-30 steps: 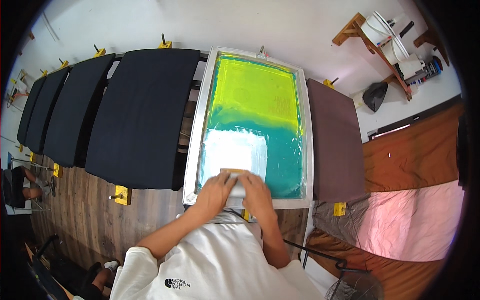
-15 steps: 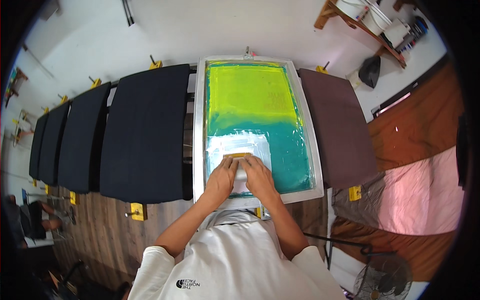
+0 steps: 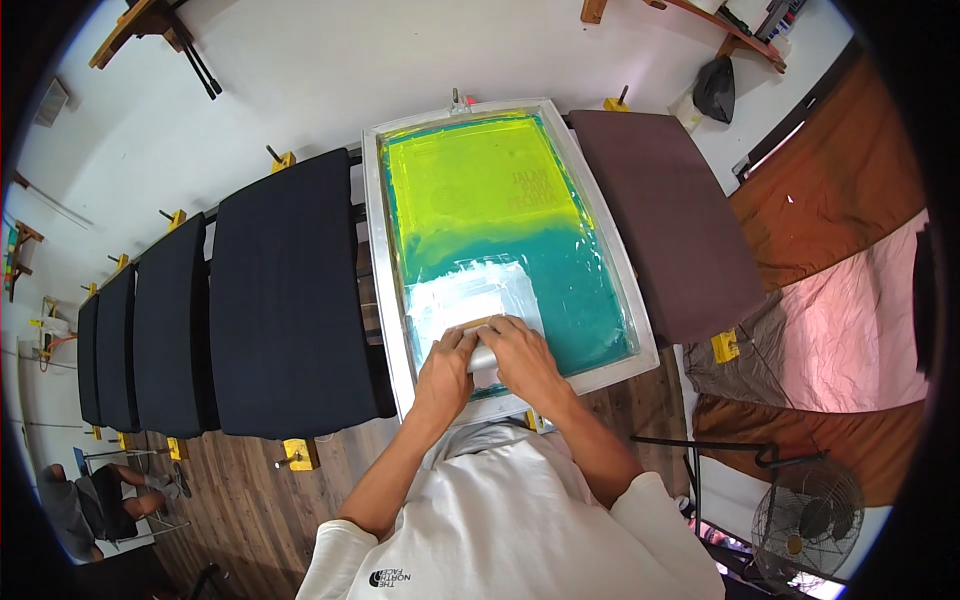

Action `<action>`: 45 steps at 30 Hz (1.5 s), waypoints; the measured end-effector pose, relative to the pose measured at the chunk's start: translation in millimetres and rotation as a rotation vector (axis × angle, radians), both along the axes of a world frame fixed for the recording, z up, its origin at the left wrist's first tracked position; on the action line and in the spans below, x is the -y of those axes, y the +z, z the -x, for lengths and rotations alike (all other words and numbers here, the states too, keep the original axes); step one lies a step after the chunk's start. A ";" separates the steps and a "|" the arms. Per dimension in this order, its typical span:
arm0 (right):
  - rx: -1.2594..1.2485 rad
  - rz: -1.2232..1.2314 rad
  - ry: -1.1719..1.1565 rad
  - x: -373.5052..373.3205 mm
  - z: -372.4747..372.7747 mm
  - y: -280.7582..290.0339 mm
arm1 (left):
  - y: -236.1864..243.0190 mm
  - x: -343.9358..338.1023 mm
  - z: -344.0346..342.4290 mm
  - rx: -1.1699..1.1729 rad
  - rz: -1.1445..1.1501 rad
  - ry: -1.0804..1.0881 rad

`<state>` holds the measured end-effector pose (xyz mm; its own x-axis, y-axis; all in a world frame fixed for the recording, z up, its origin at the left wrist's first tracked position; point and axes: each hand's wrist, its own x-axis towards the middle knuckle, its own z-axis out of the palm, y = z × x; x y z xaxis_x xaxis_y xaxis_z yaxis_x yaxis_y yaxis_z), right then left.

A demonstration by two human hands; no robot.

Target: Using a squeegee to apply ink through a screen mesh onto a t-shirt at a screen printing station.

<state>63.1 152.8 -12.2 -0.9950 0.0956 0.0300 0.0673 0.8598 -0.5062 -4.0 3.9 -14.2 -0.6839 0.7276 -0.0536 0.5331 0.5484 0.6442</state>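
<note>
A silkscreen in a pale metal frame (image 3: 377,215) lies in front of me, its mesh (image 3: 470,180) yellow-green at the far part and teal at the near part. White ink (image 3: 505,283) is spread over the near left area. Both my hands grip a squeegee with a wooden top edge (image 3: 478,323), held low over this white patch. My left hand (image 3: 446,372) is closed round its left side, my right hand (image 3: 522,358) round its right side. The fingers hide much of the squeegee, and its lower edge is not visible.
Several boards covered in black fabric (image 3: 285,290) run off to the left; a board with brown fabric (image 3: 665,220) is on the right. Yellow clamp blocks (image 3: 299,454) stick out near their ends. A wire fan (image 3: 808,515) stands at lower right, and a seated person (image 3: 110,500) is at far left.
Both hands have drawn the squeegee slightly toward me over the white ink. The whole view has tilted, so the screen and boards appear turned. The grip looks the same.
</note>
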 end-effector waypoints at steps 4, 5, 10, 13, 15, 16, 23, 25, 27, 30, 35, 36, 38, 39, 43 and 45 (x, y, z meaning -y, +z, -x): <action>-0.151 -0.036 -0.051 4.0 -3.2 -9.2 | -6.1 3.2 -2.1 -0.087 -0.067 -0.017; -0.027 0.010 -0.007 -1.3 -3.7 -2.9 | -1.8 2.4 -2.5 -0.084 -0.064 -0.017; 0.003 -0.036 0.003 -0.1 0.8 0.7 | -5.1 -1.8 1.4 -0.175 -0.093 0.026; -0.123 -0.009 -0.038 1.6 0.7 -3.1 | -1.0 1.4 -1.8 0.006 -0.039 0.013; 0.022 0.045 0.017 -5.6 7.0 4.2 | 2.8 -3.2 5.9 0.002 -0.068 0.028; 0.025 0.047 0.016 -3.5 7.0 1.5 | 4.7 -4.2 7.9 -0.002 -0.100 0.042; 0.159 0.067 0.044 -7.7 11.4 7.9 | 14.6 -2.7 9.9 0.112 -0.012 0.004; 0.008 -0.002 -0.031 -1.8 8.6 1.7 | 3.0 -2.5 9.9 0.035 -0.052 0.016; 0.060 0.020 -0.001 -6.1 4.8 4.7 | 2.3 -2.7 8.3 -0.038 -0.091 0.031; 0.147 0.032 0.041 -10.1 7.2 15.1 | 16.1 -3.9 6.3 0.161 -0.009 0.016; 0.127 0.060 0.020 -4.5 4.0 8.5 | 9.3 1.2 6.3 0.051 -0.037 0.022; 0.139 0.051 0.035 -4.0 3.3 15.4 | 13.5 2.6 4.7 0.111 0.001 -0.001; 0.137 0.024 0.029 -2.8 2.9 23.1 | 13.0 3.1 1.7 0.128 0.012 0.003; 0.141 0.017 0.040 -0.6 3.1 18.7 | 3.2 4.8 2.2 0.018 -0.007 0.002; 0.129 0.002 0.021 1.9 1.4 20.8 | 3.2 6.9 -2.6 0.023 -0.001 0.011; 0.203 0.015 0.032 2.2 0.4 20.8 | 2.5 7.8 -4.2 0.140 0.003 0.009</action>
